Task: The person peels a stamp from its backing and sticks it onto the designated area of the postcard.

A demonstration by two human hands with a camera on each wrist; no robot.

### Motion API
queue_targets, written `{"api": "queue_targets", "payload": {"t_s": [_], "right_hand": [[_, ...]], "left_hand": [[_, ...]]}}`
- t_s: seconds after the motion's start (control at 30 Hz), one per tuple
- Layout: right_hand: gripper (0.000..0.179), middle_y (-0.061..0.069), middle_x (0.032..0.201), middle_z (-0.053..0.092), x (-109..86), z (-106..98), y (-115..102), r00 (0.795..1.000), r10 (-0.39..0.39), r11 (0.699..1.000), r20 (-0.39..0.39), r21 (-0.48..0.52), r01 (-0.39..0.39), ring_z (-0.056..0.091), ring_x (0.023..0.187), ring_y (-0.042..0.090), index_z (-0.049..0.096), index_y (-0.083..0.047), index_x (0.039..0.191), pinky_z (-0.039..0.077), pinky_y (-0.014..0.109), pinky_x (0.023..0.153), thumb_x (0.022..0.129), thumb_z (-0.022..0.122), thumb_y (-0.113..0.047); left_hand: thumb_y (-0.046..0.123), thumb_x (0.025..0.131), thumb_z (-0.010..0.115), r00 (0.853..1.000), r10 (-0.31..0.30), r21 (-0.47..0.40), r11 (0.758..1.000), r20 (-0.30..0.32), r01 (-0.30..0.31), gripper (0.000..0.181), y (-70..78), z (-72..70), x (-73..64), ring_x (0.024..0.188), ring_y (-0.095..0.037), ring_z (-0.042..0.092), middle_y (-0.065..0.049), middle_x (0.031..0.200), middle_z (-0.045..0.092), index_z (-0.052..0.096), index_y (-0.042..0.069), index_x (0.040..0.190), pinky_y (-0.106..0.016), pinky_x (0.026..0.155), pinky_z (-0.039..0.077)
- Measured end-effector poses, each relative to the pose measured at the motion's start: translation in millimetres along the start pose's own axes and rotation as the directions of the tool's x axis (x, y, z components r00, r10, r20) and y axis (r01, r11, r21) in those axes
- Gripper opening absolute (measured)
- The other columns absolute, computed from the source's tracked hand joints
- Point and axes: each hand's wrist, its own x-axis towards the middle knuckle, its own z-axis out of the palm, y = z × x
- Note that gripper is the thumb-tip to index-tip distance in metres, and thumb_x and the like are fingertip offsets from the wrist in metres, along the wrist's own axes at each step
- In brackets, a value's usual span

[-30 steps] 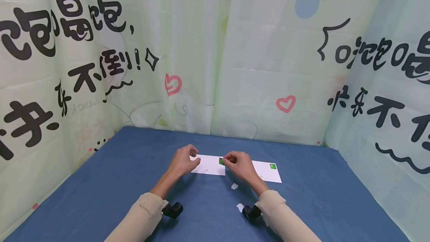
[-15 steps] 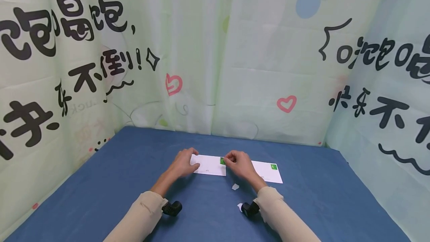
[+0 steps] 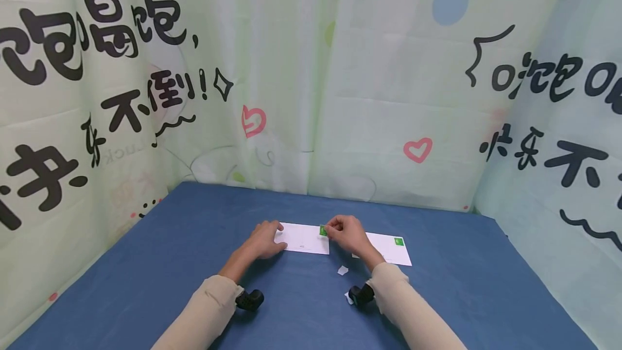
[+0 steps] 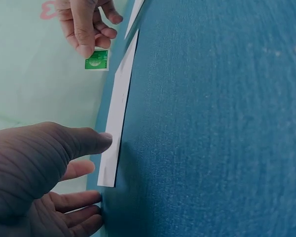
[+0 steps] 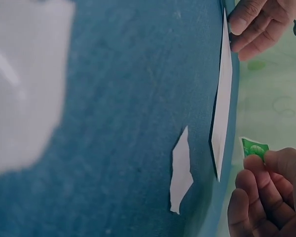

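A white envelope [image 3: 305,239] lies flat on the blue table. My left hand [image 3: 263,240] is at its left end; in the left wrist view the thumb [image 4: 96,141] is over the paper and the fingers are loosely extended. Between thumb and index finger, my right hand [image 3: 347,233] pinches a small green stamp [image 5: 255,148] with a pale border. That stamp is held above the envelope's upper right corner. To the right lies a second white envelope [image 3: 390,248] with a green stamp [image 3: 399,241] in its upper right corner, partly hidden behind the right hand.
Two torn white paper scraps lie nearer to me: one scrap [image 3: 343,270] below the right hand, another scrap [image 3: 349,298] beside the right wrist's black camera [image 3: 361,295]. A printed curtain [image 3: 359,96] hangs behind the blue tabletop [image 3: 146,285].
My left hand has lowered toward the envelope's left end, its fingers spreading. The right hand keeps the stamp pinched near the corner, barely moving. The head view has shifted slightly.
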Motion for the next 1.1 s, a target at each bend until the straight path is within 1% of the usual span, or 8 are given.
{"api": "queue_targets", "payload": {"t_s": [0.2,0.4,0.53,0.77,1.1], "right_hand": [[0.012,0.002,0.077,0.069,4.3,-4.2,-0.6,0.999,0.011,1.0,0.039,-0.006,-0.011,0.059,0.068,0.014,0.075,-0.004,0.099,0.045,0.027,0.059,0.098,0.068,-0.014],[0.013,0.003,0.076,0.069,8.6,-8.1,-4.6,0.997,0.004,1.0,0.078,-0.009,-0.003,0.059,0.067,0.014,0.076,-0.003,0.097,0.046,0.027,0.058,0.098,0.069,-0.014],[0.014,0.003,0.074,0.068,10.8,-7.3,-5.7,0.996,0.007,1.0,0.094,-0.022,-0.005,0.058,0.065,0.014,0.076,-0.003,0.095,0.046,0.026,0.057,0.097,0.07,-0.015],[0.013,0.003,0.073,0.068,14.8,-2.0,-3.5,0.994,0.046,0.998,0.104,-0.046,-0.042,0.057,0.064,0.014,0.076,-0.002,0.093,0.045,0.026,0.057,0.096,0.07,-0.013],[0.012,0.003,0.072,0.066,20.8,0.3,-0.8,0.996,0.045,0.99,0.081,-0.134,-0.034,0.057,0.065,0.014,0.076,-0.003,0.09,0.045,0.026,0.059,0.094,0.073,-0.014]], "left_hand": [[0.019,0.094,0.073,1.0,-0.007,0.006,1.0,-0.011,0.008,0.04,-1.1,1.6,0.1,0.121,-0.039,0.053,-0.021,0.121,0.061,0.064,-0.001,0.127,-0.053,0.105,0.042],[0.019,0.093,0.074,1.0,-0.012,0.009,1.0,-0.021,0.012,0.038,-3.1,1.0,0.8,0.111,-0.034,0.054,-0.017,0.111,0.06,0.065,-0.001,0.124,-0.052,0.1,0.044],[0.02,0.094,0.074,1.0,-0.007,0.019,1.0,-0.028,0.008,0.034,-4.0,0.9,0.5,0.11,-0.034,0.053,-0.017,0.111,0.059,0.066,-0.001,0.12,-0.052,0.099,0.044],[0.018,0.094,0.074,0.999,-0.016,0.031,0.999,-0.044,0.017,0.025,-5.9,2.3,0.2,0.11,-0.035,0.051,-0.018,0.11,0.057,0.066,0.001,0.11,-0.052,0.097,0.043],[0.019,0.094,0.074,0.998,-0.041,0.025,0.999,-0.041,0.042,0.027,-7.2,6.1,2.6,0.111,-0.034,0.049,-0.017,0.113,0.056,0.066,0.002,0.113,-0.052,0.097,0.042]]}}
